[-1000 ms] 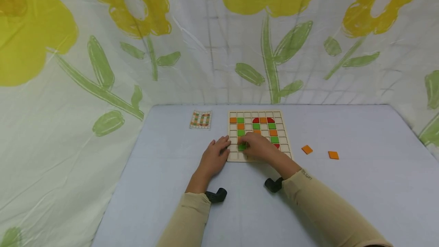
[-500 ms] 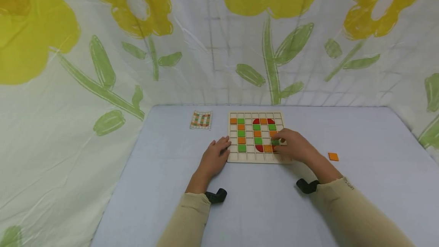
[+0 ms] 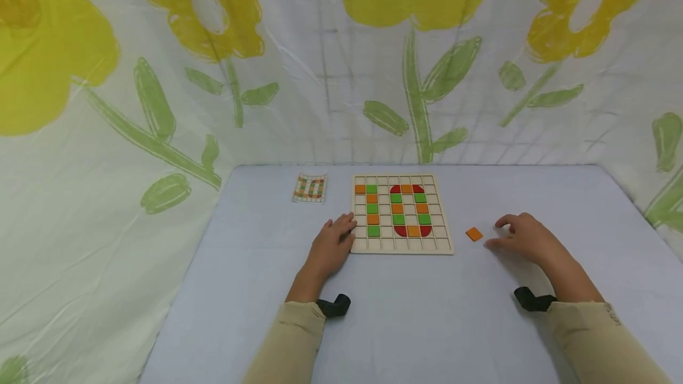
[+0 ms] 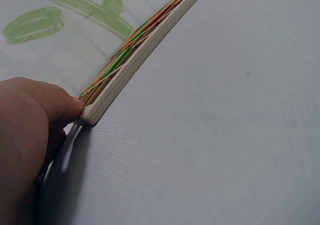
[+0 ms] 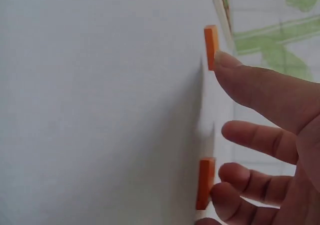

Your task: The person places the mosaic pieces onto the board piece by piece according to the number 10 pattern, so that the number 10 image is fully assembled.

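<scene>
A square wooden grid board (image 3: 444, 243) lies on the table. Orange, green and red tiles in its cells form the number 10. My left hand (image 3: 326, 248) rests at the board's left edge, fingers relaxed; in the left wrist view the thumb (image 4: 60, 102) touches the board's near corner. To the right of the board, an orange square tile (image 3: 474, 234) lies flat on the cloth. My right hand (image 3: 528, 242) hovers beside it, thumb and fingers apart, holding nothing. The right wrist view shows a second orange tile (image 5: 205, 183) near the fingers; the hand hides it in the head view.
A small pattern card (image 3: 310, 188) showing the same colored number lies to the left behind the board. The table has a pale cloth (image 3: 405, 319). A flower-printed curtain (image 3: 299, 105) rises behind the table and along its sides.
My right hand has moved from the board's lower left part across its right side to the loose orange tiles on the right. My left hand stays at the board's edge.
</scene>
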`<action>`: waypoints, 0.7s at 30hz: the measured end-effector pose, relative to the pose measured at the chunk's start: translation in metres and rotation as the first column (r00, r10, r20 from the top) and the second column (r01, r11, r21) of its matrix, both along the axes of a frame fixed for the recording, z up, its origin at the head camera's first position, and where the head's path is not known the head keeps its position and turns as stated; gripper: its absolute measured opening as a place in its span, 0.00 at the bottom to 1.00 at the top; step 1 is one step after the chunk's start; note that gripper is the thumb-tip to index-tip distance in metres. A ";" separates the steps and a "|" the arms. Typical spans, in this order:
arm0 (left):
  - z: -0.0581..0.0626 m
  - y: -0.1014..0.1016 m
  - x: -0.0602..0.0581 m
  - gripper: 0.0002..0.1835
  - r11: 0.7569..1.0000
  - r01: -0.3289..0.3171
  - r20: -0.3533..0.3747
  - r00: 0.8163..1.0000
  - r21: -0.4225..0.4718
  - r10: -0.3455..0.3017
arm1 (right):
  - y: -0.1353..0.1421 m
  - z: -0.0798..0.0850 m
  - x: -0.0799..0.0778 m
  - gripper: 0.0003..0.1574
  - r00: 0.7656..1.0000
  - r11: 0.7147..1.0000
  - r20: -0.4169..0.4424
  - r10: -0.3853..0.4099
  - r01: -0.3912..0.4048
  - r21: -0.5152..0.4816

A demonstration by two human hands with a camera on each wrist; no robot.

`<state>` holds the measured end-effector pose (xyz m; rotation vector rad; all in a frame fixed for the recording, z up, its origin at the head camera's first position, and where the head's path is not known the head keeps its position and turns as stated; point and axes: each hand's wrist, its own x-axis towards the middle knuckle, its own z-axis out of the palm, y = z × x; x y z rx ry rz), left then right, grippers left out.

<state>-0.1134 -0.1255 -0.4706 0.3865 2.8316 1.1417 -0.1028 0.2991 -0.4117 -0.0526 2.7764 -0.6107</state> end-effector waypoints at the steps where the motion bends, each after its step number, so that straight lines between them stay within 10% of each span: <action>1: 0.000 0.000 0.000 0.21 1.000 -0.001 0.002 1.000 0.002 0.001 | 0.001 -0.002 0.001 0.41 1.000 1.000 0.000 0.002 -0.002 -0.006; 21: -0.002 0.001 0.000 0.21 1.000 -0.013 -0.012 1.000 0.020 0.013 | -0.034 -0.013 -0.010 0.20 0.994 0.995 -0.077 0.081 -0.085 -0.054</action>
